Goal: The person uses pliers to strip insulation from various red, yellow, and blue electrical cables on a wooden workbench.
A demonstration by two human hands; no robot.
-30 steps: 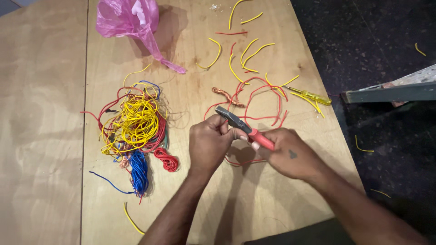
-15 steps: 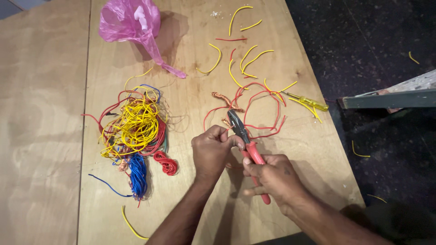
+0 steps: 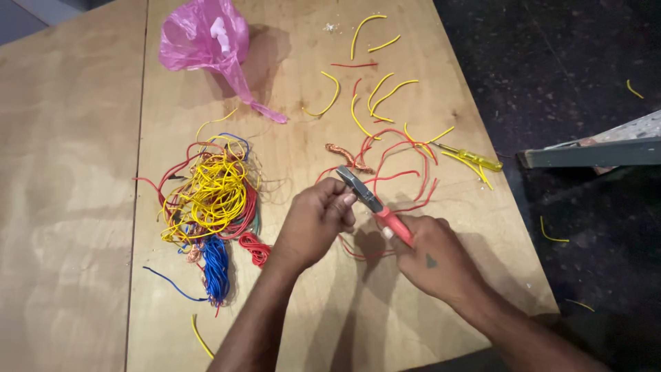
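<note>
The right hand (image 3: 434,258) is gripping the red-handled pliers (image 3: 372,203) near the bench's (image 3: 310,324) front edge, now tilted flatter than half a second ago. The left hand (image 3: 313,220), clenched, is pinching a red wire (image 3: 406,176) at the plier jaws. The wire tangle (image 3: 210,200) is lying unchanged toward the left edge.

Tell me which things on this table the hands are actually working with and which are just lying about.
In hand:
right hand
left hand
red-handled pliers

Lying about:
tangled wire pile
pink plastic bag
yellow screwdriver
cut wire pieces
</note>
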